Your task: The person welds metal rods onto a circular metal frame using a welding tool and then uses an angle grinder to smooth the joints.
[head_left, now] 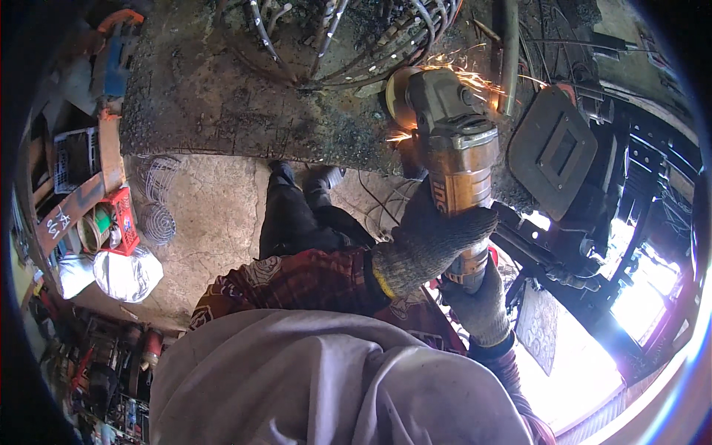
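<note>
Grinder (461, 167): at two o'clock, its head above the worktop (245, 111)
Long axis: from six to twelve, head pointing twelve
Left hand (424, 248): grip closed around grinder's body
Right hand (480, 310): grip closed around rear end

On my feed, the grinder (460, 170) is dull orange with a dark grey head (439, 96), its sparks (473, 80) bright orange. The left glove (430, 248) around it is grey, yellow-edged; leftward from the grinder, I see a dark red patterned sleeve (311, 285) and a bright red basket (127, 224).
</note>
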### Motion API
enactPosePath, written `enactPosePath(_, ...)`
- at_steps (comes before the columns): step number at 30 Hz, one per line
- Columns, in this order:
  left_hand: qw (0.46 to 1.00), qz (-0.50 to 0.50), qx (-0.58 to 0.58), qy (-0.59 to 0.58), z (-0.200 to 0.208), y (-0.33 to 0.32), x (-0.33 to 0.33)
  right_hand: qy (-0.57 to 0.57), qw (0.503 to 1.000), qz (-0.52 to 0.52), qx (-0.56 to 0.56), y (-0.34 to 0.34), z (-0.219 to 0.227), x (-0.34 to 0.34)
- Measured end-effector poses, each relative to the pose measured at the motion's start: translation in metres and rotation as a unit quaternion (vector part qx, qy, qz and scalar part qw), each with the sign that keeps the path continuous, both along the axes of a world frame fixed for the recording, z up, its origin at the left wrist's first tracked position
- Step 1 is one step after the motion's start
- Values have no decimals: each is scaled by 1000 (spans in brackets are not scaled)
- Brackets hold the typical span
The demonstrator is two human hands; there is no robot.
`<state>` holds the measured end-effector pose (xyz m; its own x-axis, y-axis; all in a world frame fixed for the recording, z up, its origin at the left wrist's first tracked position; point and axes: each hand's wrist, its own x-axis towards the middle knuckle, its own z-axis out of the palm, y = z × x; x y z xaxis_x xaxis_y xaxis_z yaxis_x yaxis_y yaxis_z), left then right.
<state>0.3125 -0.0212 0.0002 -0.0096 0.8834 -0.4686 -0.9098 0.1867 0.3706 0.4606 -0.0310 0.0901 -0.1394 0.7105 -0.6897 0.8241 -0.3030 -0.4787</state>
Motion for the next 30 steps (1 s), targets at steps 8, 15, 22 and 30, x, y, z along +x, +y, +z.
enactPosePath(8,1000,-9,0,-18,2,1,-1,-9,998,-43,-50,3,5,-3)
enactPosePath(15,999,16,14,-27,-2,4,2,-42,998,-10,-52,10,5,-2)
enactPosePath(22,999,6,17,-41,-3,2,4,-15,999,10,-38,11,3,-2)
enactPosePath(30,998,-43,-4,44,-5,-1,2,-8,1000,13,-21,9,3,-8)
